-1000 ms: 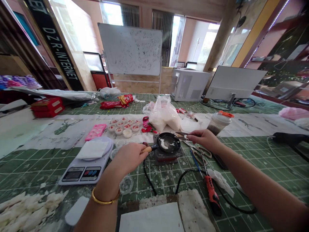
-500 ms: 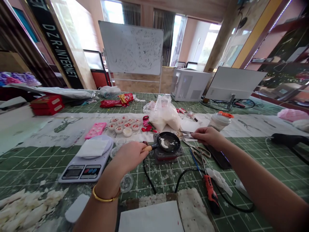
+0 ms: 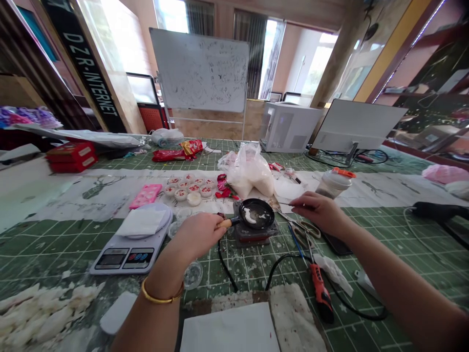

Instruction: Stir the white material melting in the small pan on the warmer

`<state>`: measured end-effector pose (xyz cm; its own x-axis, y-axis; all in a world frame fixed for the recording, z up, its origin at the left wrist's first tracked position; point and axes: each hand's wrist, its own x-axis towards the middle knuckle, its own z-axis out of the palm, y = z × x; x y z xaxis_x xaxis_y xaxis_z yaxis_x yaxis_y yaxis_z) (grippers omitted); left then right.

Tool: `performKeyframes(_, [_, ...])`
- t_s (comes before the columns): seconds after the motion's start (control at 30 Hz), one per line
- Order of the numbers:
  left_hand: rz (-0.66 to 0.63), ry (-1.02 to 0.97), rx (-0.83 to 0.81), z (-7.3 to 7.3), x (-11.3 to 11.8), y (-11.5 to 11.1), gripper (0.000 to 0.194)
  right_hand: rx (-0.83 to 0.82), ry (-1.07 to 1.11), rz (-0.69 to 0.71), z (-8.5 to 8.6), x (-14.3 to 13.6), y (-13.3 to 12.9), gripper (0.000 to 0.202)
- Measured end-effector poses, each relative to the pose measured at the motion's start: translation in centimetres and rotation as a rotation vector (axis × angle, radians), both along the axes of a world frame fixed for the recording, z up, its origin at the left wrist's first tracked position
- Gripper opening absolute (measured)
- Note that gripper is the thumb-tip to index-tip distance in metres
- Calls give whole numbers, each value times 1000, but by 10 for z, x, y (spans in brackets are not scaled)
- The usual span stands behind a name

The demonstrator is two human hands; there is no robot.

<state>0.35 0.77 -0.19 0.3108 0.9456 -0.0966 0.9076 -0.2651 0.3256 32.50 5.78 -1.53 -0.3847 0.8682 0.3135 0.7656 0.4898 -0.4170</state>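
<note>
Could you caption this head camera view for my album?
Left hand grips a small black frying pan holding white pieces.

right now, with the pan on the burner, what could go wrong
The plastic bag sits close behind the black pan and might soften if the burner is hot. If the left hand tips the handle, the white pieces could slide out. The right hand could brush the scissors lying near it.

The right hand [image 3: 318,211] has moved slightly off the pan [image 3: 258,215]; its blade [image 3: 283,203] looks thinner. More phone [image 3: 337,245] shows.
</note>
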Motion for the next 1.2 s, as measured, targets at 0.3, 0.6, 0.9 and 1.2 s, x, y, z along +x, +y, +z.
performKeyframes(0.3, [0, 25, -2, 2, 0, -1, 39, 408, -493, 283, -19, 26, -8, 30])
performKeyframes(0.6, [-2, 37, -2, 2, 1, -1, 38, 625, -624, 251, -2, 7, -14, 28])
performKeyframes(0.9, [-5, 19, 7, -1, 0, 0, 43, 663, -683, 312, 10, 15, -22, 26])
performKeyframes(1.2, [-11, 24, 13, 0, 0, -2, 42, 943, -796, 424, 21, -12, -33, 18])
